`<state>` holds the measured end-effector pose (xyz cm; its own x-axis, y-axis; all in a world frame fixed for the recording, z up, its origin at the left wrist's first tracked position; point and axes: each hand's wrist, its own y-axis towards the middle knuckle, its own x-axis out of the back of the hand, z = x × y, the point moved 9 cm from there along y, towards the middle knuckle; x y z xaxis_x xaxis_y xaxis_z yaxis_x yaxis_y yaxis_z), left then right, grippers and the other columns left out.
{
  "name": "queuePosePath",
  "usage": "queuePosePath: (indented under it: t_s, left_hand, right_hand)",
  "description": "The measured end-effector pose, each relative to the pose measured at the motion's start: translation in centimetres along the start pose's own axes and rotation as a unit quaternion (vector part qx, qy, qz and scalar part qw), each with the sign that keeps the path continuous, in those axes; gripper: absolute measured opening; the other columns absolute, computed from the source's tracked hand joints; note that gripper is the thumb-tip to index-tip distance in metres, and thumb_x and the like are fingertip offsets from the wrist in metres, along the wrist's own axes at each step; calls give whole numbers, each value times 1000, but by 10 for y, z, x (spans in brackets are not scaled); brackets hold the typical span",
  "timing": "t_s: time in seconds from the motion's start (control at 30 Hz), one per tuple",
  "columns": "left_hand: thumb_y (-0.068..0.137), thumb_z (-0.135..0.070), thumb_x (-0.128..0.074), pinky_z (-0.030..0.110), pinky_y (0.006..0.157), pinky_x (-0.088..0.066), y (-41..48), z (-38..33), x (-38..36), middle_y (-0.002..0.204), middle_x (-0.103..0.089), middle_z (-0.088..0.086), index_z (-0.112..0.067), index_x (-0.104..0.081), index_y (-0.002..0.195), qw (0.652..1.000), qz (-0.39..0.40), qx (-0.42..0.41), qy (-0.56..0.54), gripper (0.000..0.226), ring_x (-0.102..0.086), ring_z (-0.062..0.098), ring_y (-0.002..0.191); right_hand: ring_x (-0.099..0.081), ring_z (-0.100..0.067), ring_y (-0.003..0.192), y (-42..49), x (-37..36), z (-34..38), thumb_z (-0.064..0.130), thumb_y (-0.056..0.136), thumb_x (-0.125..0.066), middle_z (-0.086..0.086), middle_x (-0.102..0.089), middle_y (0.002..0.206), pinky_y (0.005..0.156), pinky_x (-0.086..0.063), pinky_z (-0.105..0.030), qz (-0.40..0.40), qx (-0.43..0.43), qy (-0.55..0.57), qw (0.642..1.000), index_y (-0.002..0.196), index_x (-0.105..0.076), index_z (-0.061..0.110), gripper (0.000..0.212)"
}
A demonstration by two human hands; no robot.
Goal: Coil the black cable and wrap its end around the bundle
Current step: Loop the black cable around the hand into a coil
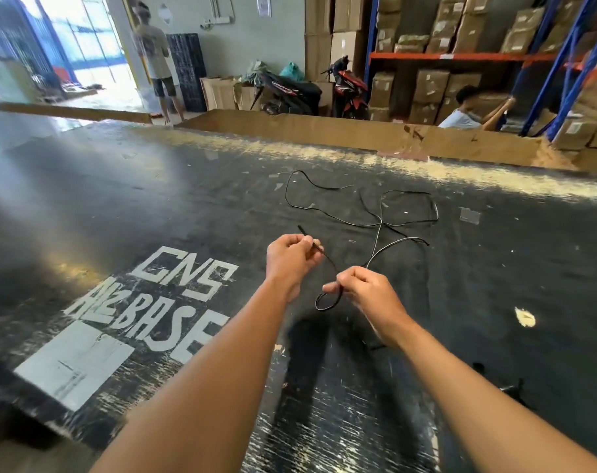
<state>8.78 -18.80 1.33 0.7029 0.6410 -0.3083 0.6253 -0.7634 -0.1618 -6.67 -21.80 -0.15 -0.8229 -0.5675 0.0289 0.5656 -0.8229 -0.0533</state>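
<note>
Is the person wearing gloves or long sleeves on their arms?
No. The left hand and right hand are bare, with no gloves. The left forearm and right forearm are bare too: no sleeve reaches into view, and no watch or bracelet shows.

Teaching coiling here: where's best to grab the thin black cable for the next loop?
Pinch the thin black cable on the raised strand beyond the right hand, from above: there it seems to arc clear of the black tabletop; farther out it lies flat and crosses itself.
</note>
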Motion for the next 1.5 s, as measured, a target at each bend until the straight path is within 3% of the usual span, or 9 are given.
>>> queuePosePath:
  t_s: [0.07,0.2,0.43,0.57,0.77,0.87,1.0,1.23,1.5]
  left_hand:
    - [97,-2,-53,24,68,-60,-7,1,-3,84,-66,10,-3,-58,91,997,13,20,-73,8,-65,15,74]
    - [94,3,-56,23,65,-58,-21,-3,-5,84,-69,10,-4,-60,93,987,23,14,-161,8,-67,16,74]
    - [91,-5,-64,31,76,-56,-29,0,-13,92,-74,8,-12,-63,96,983,72,5,-168,9,-69,18,83]
    - [95,-20,-59,33,89,-51,-28,-1,-23,106,-74,3,-13,-66,116,976,122,23,-179,23,-69,15,100]
    - [99,-49,-38,39,118,-23,-16,-9,-32,146,-52,0,-17,-49,139,975,162,42,-148,52,-39,13,140]
    - [99,-53,-33,43,121,-11,-9,-10,-38,159,-33,-2,-14,-34,150,974,176,43,-133,64,-20,15,149]
    - [100,-54,-23,45,122,-3,-6,-14,-48,163,-17,-4,-14,-22,154,969,205,41,-129,67,-8,17,151]
    - [102,-51,-22,44,122,-3,-3,-26,-60,162,-22,-6,-20,-26,153,969,219,23,-113,60,-11,18,151]
    - [97,-61,-20,47,121,-3,-3,-22,-62,162,-22,-4,-36,-23,153,967,239,23,-84,61,-12,21,151]
  right_hand:
    - [-64,-22,60,-4,6,8,5,95,-54,-15,-63,66,59,-51,-21,-7,11,18,1000,83,-62,5,14]
    - [-49,-23,47,-12,11,19,13,95,-58,-5,-49,52,53,-51,-33,-18,8,16,1000,94,-68,9,10]
    - [-50,0,44,-21,21,39,15,90,-68,14,-61,54,52,-45,-24,-123,39,10,992,90,-77,16,9]
    - [-54,10,51,-18,22,52,15,88,-69,17,-65,57,58,-41,-19,-171,69,0,983,87,-78,17,9]
    - [-57,8,55,-20,14,41,16,89,-68,18,-67,58,64,-46,-25,-212,51,31,975,82,-76,21,11]
    - [-47,-6,53,-22,3,32,14,90,-68,4,-65,67,52,-40,-26,-219,29,96,970,84,-75,17,10]
    - [-43,-8,54,-20,-5,25,13,90,-67,11,-65,61,43,-35,-22,-240,8,146,960,84,-76,15,11]
    - [-50,-8,61,-17,-14,25,14,91,-67,7,-73,72,46,-37,-24,-243,20,162,956,83,-76,15,12]
    - [-30,-8,46,-17,-18,22,11,91,-66,10,-50,49,43,-29,-25,-248,20,203,947,80,-76,12,15]
